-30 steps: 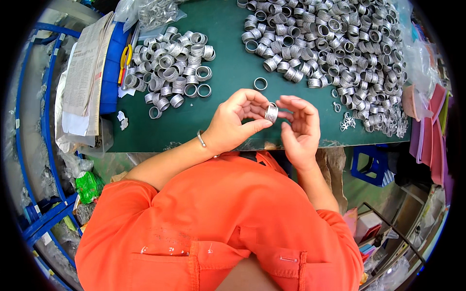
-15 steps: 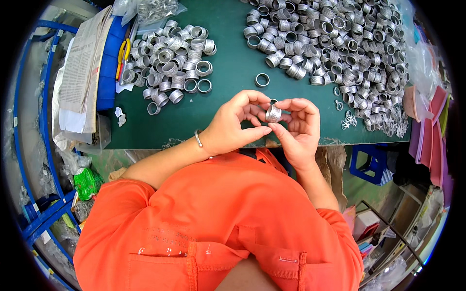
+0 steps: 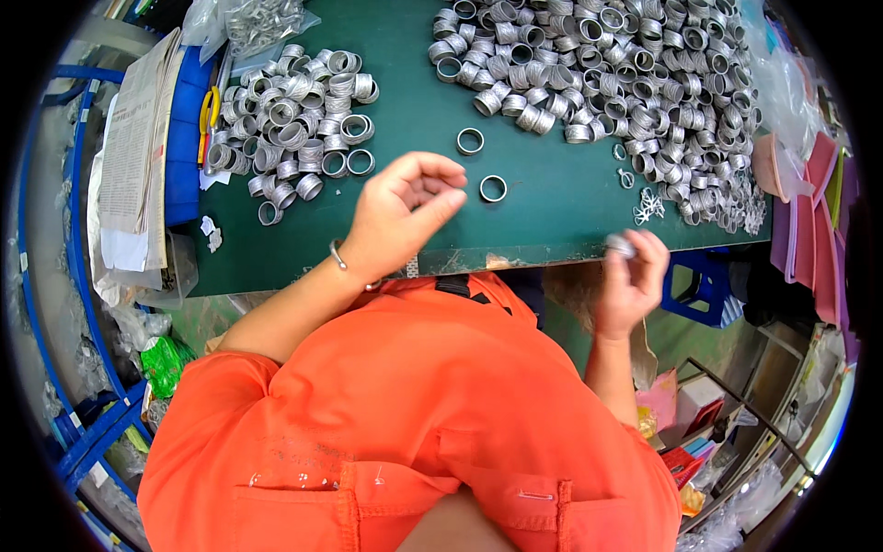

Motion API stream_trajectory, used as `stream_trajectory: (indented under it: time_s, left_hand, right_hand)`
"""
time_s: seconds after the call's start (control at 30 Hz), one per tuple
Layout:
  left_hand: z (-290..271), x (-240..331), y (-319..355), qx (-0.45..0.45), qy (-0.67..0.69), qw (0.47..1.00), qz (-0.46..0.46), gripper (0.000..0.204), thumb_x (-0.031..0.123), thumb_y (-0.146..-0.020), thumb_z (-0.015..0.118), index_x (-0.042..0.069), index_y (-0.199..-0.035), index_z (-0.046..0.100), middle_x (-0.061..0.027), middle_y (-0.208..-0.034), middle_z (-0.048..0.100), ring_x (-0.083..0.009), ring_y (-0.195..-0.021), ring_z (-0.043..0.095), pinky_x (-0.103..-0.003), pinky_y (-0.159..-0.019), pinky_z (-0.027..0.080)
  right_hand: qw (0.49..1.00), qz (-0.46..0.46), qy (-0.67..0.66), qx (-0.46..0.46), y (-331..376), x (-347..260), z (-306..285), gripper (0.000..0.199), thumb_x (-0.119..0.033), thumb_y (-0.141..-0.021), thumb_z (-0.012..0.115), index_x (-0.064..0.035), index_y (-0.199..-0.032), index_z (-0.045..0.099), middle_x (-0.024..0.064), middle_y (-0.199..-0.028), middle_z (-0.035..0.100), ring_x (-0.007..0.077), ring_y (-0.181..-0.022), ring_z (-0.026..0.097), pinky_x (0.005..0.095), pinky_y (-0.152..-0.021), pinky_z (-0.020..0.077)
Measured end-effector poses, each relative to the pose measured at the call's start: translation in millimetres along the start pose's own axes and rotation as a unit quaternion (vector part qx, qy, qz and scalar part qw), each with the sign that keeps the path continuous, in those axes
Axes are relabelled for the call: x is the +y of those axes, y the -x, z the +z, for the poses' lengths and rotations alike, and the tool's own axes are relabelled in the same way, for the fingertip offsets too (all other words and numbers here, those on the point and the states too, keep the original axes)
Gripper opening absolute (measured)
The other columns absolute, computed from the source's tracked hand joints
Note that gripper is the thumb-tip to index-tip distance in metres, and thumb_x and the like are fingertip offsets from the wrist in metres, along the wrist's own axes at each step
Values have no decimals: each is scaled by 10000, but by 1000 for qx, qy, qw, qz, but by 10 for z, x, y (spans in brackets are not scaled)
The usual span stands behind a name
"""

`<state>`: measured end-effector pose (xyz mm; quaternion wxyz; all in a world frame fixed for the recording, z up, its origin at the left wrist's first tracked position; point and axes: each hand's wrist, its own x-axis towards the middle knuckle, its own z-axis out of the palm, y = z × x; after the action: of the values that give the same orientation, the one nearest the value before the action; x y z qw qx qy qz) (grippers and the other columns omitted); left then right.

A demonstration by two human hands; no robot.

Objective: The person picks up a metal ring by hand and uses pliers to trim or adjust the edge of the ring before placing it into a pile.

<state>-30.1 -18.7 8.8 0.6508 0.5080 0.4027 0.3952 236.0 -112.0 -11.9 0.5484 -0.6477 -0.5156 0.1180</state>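
— Where is there room on the table (image 3: 552,212)?

— A bare green strip runs along its near edge, and a lane goes up between the small ring heap (image 3: 294,110) and the large ring heap (image 3: 625,83).

— Anything in that lane?

— Two loose rings (image 3: 470,141), one beyond the other, just beside the left hand (image 3: 400,216).

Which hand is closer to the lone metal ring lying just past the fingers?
The left hand. Its fingertips hang just beside the lone ring on the green table. The right hand is off by the table's near edge, pinching a small metal part.
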Motion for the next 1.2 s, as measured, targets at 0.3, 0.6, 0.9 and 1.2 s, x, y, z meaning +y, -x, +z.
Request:
stream_trajectory:
  time_s: [0.3, 0.6, 0.9, 1.2]
  left_hand:
    - [-53, -18, -142, 38, -57, 997, 21, 162, 15, -856, 616, -15, -1014, 594, -52, -937, 641, -86, -846, 615, -216, -755, 510]
    - [43, -33, -82, 8, -74, 997, 29, 159, -18, -869, 597, -15, -1026, 573, -57, -984, 606, -103, -871, 583, -234, -773, 489]
    - [-32, -68, 5, 10, -102, 994, 25, 137, -40, -870, 583, -19, -1005, 582, -60, -1016, 575, -106, -910, 582, -237, -786, 495]
    - [208, 14, -208, -132, -219, 965, 52, 187, -46, -830, 602, -21, -1015, 584, -97, -1104, 544, -156, -975, 613, -273, -830, 523]
  right_hand:
    - [934, 244, 261, -27, 922, 1587, -1327, 170, -19, -828, 591, 9, -996, 588, 90, -966, 563, 184, -838, 554, 299, -775, 473]
    - [971, -173, 158, -49, -509, 128, 343, 228, 36, -749, 629, -15, -972, 623, 157, -968, 592, 309, -921, 570, 378, -836, 457]
    - [963, -196, 168, -79, -821, 170, 710, 160, 7, -746, 631, -40, -896, 659, 95, -862, 609, 293, -803, 564, 398, -740, 447]
    - [942, -163, 284, -73, -1145, 151, 804, 151, -112, -735, 687, -87, -877, 643, 68, -866, 650, 289, -863, 577, 412, -759, 415]
